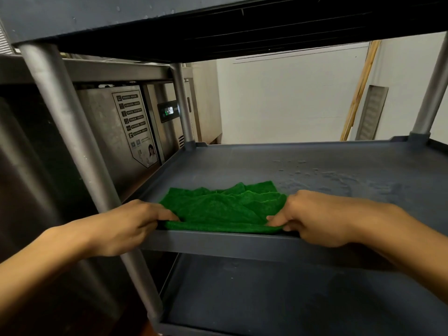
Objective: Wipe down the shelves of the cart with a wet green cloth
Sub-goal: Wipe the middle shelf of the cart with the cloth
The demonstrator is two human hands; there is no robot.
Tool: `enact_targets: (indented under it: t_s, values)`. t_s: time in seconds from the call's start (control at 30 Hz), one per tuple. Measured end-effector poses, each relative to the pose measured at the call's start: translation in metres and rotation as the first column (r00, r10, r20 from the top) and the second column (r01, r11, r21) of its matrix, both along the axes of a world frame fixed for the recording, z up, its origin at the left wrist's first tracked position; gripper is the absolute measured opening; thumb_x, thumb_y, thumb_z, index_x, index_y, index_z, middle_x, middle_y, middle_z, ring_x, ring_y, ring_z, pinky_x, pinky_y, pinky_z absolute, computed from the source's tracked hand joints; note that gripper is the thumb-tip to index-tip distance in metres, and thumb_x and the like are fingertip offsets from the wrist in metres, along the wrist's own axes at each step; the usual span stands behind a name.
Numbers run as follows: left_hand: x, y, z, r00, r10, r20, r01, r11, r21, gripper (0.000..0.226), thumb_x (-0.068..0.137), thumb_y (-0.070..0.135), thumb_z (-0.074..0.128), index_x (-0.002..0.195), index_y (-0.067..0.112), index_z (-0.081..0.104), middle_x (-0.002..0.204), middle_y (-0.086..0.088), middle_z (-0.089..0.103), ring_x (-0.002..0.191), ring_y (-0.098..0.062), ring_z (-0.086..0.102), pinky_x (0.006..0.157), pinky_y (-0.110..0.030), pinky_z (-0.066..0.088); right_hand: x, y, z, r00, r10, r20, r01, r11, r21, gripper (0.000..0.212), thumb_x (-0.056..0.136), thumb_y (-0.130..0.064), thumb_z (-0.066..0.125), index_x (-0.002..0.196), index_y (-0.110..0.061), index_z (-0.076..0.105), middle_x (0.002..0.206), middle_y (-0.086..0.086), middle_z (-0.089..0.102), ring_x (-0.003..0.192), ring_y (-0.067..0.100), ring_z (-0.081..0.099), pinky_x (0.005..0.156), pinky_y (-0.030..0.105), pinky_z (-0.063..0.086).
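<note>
A green cloth (224,207) lies rumpled on the near left part of the cart's dark grey middle shelf (303,166), its front edge draped on the shelf's front rim. My left hand (131,226) pinches the cloth's near left corner at the rim. My right hand (315,217) pinches the near right corner. Wet streaks and drops (334,178) show on the shelf behind my right hand. The lower shelf (278,299) sits below, and the top shelf's underside (194,32) hangs overhead.
Grey cart posts stand at the near left (80,146), far left (184,105) and far right (429,98). A stainless steel refrigerated counter (116,132) with a digital display stands left of the cart. A white wall and wooden strips (358,93) lie beyond.
</note>
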State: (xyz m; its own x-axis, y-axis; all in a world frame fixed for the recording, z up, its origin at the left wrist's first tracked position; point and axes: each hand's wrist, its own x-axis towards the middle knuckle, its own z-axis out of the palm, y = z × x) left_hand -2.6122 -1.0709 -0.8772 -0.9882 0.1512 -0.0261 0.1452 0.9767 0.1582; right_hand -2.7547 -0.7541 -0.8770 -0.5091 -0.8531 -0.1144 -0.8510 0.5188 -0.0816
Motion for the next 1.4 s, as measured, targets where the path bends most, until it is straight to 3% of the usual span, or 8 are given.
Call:
enact_targets:
  t_s: [0.23, 0.43, 0.6, 0.8, 0.93, 1.07, 1.23, 1.4]
  values:
    - [-0.002, -0.008, -0.01, 1.0, 0.004, -0.014, -0.004, 1.0, 0.0, 0.047, 0.099, 0.006, 0.046, 0.135, 0.033, 0.056, 0.14, 0.022, 0.051, 0.131, 0.013, 0.04, 0.105, 0.002, 0.022, 0.013, -0.001, 0.012, 1.0, -0.007, -0.001, 0.007, 1.0, 0.006, 0.045, 0.09, -0.02, 0.048, 0.128, -0.04, 0.061, 0.134, -0.018, 0.06, 0.124, 0.008, 0.055, 0.105, 0.029, 0.045]
    - [-0.01, 0.002, -0.014, 0.991, -0.068, -0.111, 0.064, 0.997, -0.043, 0.047, 0.089, 0.07, 0.046, 0.129, 0.047, 0.056, 0.141, 0.03, 0.047, 0.129, 0.017, 0.039, 0.112, -0.017, 0.035, 0.024, 0.0, -0.004, 0.994, -0.047, -0.097, 0.035, 0.993, -0.115, 0.067, 0.081, -0.08, 0.04, 0.131, -0.037, 0.054, 0.124, -0.009, 0.066, 0.114, 0.015, 0.061, 0.096, 0.036, 0.05]
    - [-0.022, 0.031, -0.033, 0.971, -0.157, -0.183, 0.16, 0.987, 0.002, 0.065, 0.085, 0.079, 0.041, 0.141, 0.046, 0.047, 0.146, 0.033, 0.042, 0.137, 0.01, 0.037, 0.113, -0.019, 0.034, 0.031, -0.013, -0.024, 0.969, -0.013, -0.247, -0.004, 0.998, -0.068, 0.084, 0.078, -0.082, 0.046, 0.144, -0.032, 0.037, 0.127, -0.004, 0.048, 0.12, 0.02, 0.046, 0.099, 0.037, 0.044]
    - [-0.028, 0.032, -0.043, 0.945, -0.162, -0.285, 0.174, 0.985, 0.018, 0.035, 0.086, 0.07, 0.045, 0.097, 0.037, 0.051, 0.102, 0.033, 0.057, 0.106, 0.001, 0.055, 0.086, -0.038, 0.05, 0.031, -0.023, -0.025, 0.96, 0.028, -0.278, -0.054, 0.995, -0.085, 0.054, 0.09, -0.05, 0.061, 0.132, -0.018, 0.05, 0.12, 0.001, 0.053, 0.113, 0.025, 0.052, 0.085, 0.035, 0.043]
    - [-0.033, 0.028, -0.036, 0.948, -0.191, -0.257, 0.218, 0.972, 0.083, 0.035, 0.083, 0.071, 0.052, 0.099, 0.04, 0.058, 0.112, 0.025, 0.065, 0.111, 0.004, 0.058, 0.092, -0.034, 0.05, 0.027, -0.025, -0.02, 0.968, 0.042, -0.247, -0.065, 0.994, -0.084, 0.054, 0.082, -0.051, 0.07, 0.123, -0.018, 0.059, 0.112, 0.002, 0.06, 0.11, 0.026, 0.056, 0.085, 0.037, 0.047]
    - [-0.025, 0.021, -0.034, 0.936, -0.195, -0.292, 0.243, 0.96, 0.141, 0.047, 0.085, 0.066, 0.058, 0.122, 0.039, 0.067, 0.124, 0.025, 0.064, 0.118, 0.007, 0.058, 0.099, -0.019, 0.047, 0.018, -0.01, -0.026, 0.996, 0.038, -0.075, -0.053, 0.975, -0.218, 0.04, 0.083, -0.053, 0.069, 0.113, -0.026, 0.066, 0.101, -0.004, 0.055, 0.101, 0.019, 0.054, 0.084, 0.034, 0.046]
    - [-0.009, 0.007, -0.049, 0.876, -0.061, -0.479, 0.152, 0.976, 0.155, 0.039, 0.082, 0.067, 0.061, 0.109, 0.04, 0.069, 0.104, 0.021, 0.059, 0.097, 0.0, 0.065, 0.083, -0.026, 0.051, 0.008, 0.012, -0.032, 0.965, 0.005, 0.263, 0.095, 0.927, -0.364, 0.035, 0.092, -0.039, 0.066, 0.126, -0.036, 0.064, 0.112, -0.014, 0.057, 0.108, 0.003, 0.056, 0.1, 0.026, 0.043]
    - [-0.009, -0.005, -0.045, 0.913, -0.086, -0.398, 0.179, 0.963, 0.202, 0.035, 0.088, 0.059, 0.06, 0.112, 0.036, 0.071, 0.108, 0.02, 0.066, 0.102, 0.0, 0.066, 0.088, -0.02, 0.05, 0.008, 0.022, -0.036, 0.979, -0.071, 0.192, 0.151, 0.883, -0.444, 0.018, 0.092, -0.039, 0.065, 0.098, -0.024, 0.072, 0.102, -0.009, 0.062, 0.098, 0.007, 0.06, 0.092, 0.032, 0.047]
